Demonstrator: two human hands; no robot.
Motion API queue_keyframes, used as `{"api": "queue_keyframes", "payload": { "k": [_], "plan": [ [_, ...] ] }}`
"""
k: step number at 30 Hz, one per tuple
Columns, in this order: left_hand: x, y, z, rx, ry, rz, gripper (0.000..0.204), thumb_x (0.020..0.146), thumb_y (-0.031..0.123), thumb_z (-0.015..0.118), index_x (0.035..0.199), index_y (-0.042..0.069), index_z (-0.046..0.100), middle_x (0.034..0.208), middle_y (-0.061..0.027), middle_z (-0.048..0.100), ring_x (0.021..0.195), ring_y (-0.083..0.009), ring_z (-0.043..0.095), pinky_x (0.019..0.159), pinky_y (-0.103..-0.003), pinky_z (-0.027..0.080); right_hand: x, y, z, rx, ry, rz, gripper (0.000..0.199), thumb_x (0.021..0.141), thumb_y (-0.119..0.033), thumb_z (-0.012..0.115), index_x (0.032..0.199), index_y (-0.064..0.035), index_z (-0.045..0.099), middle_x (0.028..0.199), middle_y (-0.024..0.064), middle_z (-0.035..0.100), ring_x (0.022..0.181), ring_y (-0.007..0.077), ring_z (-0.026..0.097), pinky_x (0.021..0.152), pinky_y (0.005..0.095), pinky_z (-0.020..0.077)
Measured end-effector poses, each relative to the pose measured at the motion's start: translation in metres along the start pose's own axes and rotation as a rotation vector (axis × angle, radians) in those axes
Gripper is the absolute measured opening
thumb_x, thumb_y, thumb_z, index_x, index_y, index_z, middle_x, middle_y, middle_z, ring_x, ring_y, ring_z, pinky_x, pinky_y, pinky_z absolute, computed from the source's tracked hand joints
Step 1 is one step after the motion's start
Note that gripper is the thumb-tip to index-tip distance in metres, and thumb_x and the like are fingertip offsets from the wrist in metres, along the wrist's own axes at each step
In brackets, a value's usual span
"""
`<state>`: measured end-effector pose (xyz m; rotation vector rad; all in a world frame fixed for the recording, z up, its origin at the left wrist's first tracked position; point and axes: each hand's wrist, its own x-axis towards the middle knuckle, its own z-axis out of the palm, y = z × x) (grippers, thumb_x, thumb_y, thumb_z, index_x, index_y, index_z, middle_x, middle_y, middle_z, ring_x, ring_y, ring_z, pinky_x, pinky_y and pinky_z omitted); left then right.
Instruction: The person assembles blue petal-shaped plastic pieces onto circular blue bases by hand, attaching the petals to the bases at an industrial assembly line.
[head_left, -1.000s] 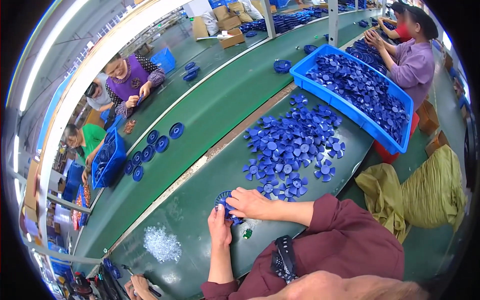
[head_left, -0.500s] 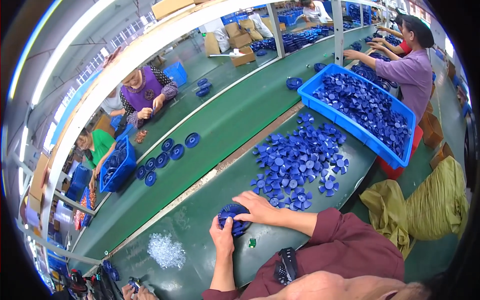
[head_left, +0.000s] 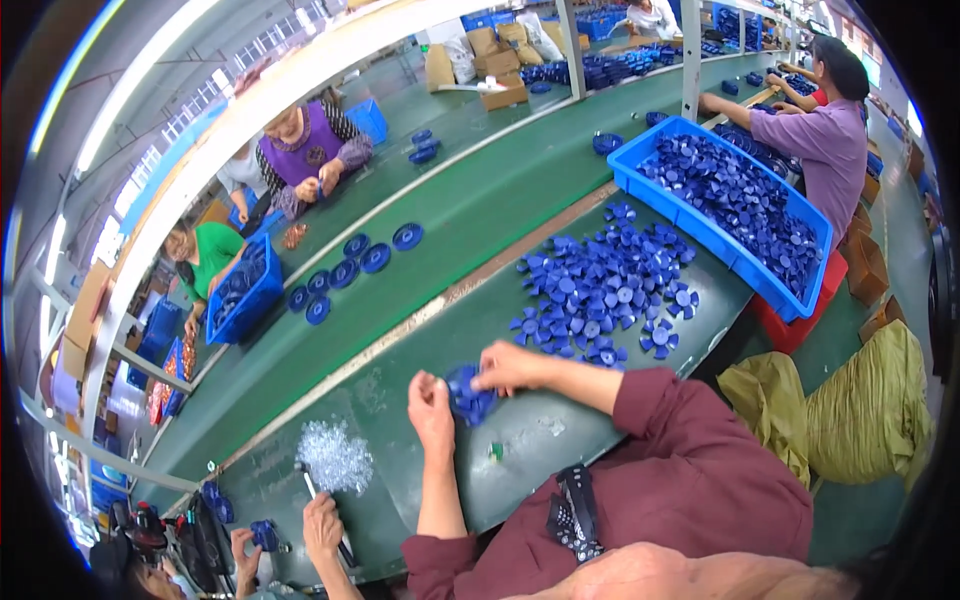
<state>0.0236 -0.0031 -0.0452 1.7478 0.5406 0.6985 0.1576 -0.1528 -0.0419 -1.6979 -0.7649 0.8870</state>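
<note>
Over the near part of the green worktop, my right hand [head_left: 507, 368] pinches a round blue plastic fan part [head_left: 470, 396], somewhat blurred, by its far right side. My left hand [head_left: 431, 400] is up beside the part's left edge, thumb and fingertips pressed together; what they hold, if anything, is too small to make out. Just below the part, a small green piece [head_left: 496, 452] lies on the worktop. Beyond my right hand spreads a loose heap of blue fan impellers [head_left: 605, 285].
A blue bin [head_left: 640, 184] full of impellers stands at the right. Clear small pieces [head_left: 335, 458] are piled at the left, where a neighbour's hand [head_left: 322, 525] holds a tool. Blue round housings [head_left: 375, 258] rest on the green belt [head_left: 480, 190]. Co-workers sit across and at right.
My left hand has come off the blue part and closed its fingertips beside it. My right hand has risen slightly. A neighbour's hand with a tool has reached the clear pieces.
</note>
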Motion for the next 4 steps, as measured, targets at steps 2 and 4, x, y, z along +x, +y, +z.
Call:
{"api": "queue_keyframes", "payload": {
  "k": [2, 4],
  "plan": [
    [0.005, -0.002, -0.005, -0.024, 0.094, -0.011, 0.036, 0.090, 0.011, 0.063, 0.122, -0.003, 0.054, 0.103, -0.0063, 0.061, 0.091, -0.0123, 0.057, 0.083, -0.027, 0.047, 0.013, -0.009, -0.012, 0.181, 0.146, -0.005, 0.031, 0.082, -0.026, 0.075, 0.076, 0.0004, 0.060, 0.059, 0.0104, 0.061, 0.045, 0.0146, 0.057, 0.039, 0.0276, 0.0464],
    [0.005, 0.005, -0.005, -0.022, 0.075, -0.042, 0.038, 0.091, 0.013, 0.062, 0.124, -0.002, 0.053, 0.109, -0.0094, 0.061, 0.094, -0.0159, 0.059, 0.090, -0.032, 0.048, 0.039, -0.010, -0.026, 0.601, 0.346, -0.028, 0.032, 0.083, -0.026, 0.075, 0.091, 0.0021, 0.062, 0.069, 0.0124, 0.065, 0.053, 0.0182, 0.063, 0.049, 0.0318, 0.0542]
  ]
}}
